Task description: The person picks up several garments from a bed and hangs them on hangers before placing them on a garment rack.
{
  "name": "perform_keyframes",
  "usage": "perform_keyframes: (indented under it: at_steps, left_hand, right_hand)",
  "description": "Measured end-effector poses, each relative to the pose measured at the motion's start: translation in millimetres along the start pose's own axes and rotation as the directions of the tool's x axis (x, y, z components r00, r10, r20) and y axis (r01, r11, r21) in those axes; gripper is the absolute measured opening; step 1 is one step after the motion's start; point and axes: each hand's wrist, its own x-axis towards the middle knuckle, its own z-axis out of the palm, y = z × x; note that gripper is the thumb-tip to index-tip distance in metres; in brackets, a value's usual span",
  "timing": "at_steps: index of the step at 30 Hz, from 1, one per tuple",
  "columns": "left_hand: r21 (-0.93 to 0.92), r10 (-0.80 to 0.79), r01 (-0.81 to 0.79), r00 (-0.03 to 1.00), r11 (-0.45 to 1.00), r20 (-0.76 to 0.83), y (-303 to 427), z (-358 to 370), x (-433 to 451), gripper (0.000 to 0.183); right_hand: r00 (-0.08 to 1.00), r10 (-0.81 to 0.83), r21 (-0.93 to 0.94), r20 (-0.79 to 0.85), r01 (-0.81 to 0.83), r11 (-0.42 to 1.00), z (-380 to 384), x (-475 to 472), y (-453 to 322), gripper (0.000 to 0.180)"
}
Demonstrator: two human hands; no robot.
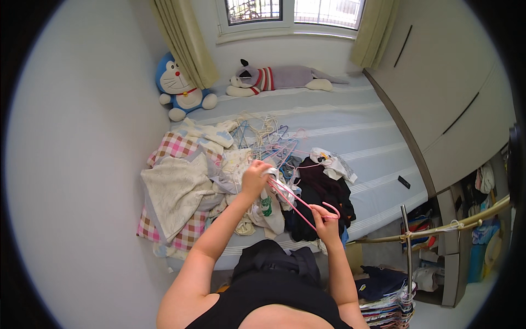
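Observation:
In my right hand [327, 225] is a pink clothes hanger [291, 200], gripped near its hook. The hanger slants up and left, where my left hand [255, 181] pinches a white piece of clothing [280, 186] around its far end. Whether the left fingers also touch the hanger cannot be made out. Below my hands lie a heap of dark clothes [318, 193] and some pale garments [269, 218], one with a green patch. Beyond them is a tangle of hangers [267, 135] in white, blue and pink.
A checked quilt [191, 230] and a cream blanket [174, 189] lie at the bed's left. Two plush toys, a blue one [187, 98] and a grey dog [283, 78], rest at the back. A remote control [404, 182] lies right. A clothes rail [435, 230] stands at front right.

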Motion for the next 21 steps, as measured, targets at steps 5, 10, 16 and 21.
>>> perform_keyframes:
  at_steps: [5,10,16,21]
  left_hand:
    - [-0.132,0.167,-0.148,0.975,0.980,0.147,77.5,31.3,-39.6,0.013]
    - [-0.326,0.269,-0.185,0.934,0.927,0.235,127.7,36.5,-54.8,0.018]
    - [0.175,0.707,-0.716,0.697,0.676,0.120,116.7,-2.0,-7.8,0.029]
    - [0.102,0.489,-0.669,0.630,0.736,0.603,94.6,16.1,-16.1,0.035]
  right_hand:
    - [0.985,0.171,0.153,0.012,-0.171,0.973,8.1,-8.5,4.3,0.014]
    - [0.964,0.259,0.397,-0.061,-0.215,0.892,2.4,-21.1,41.7,0.025]
    - [0.934,0.209,0.298,-0.291,-0.119,0.947,-29.9,-27.9,45.0,0.045]
    - [0.933,0.176,0.242,-0.314,-0.100,0.965,-37.2,-16.1,26.3,0.045]
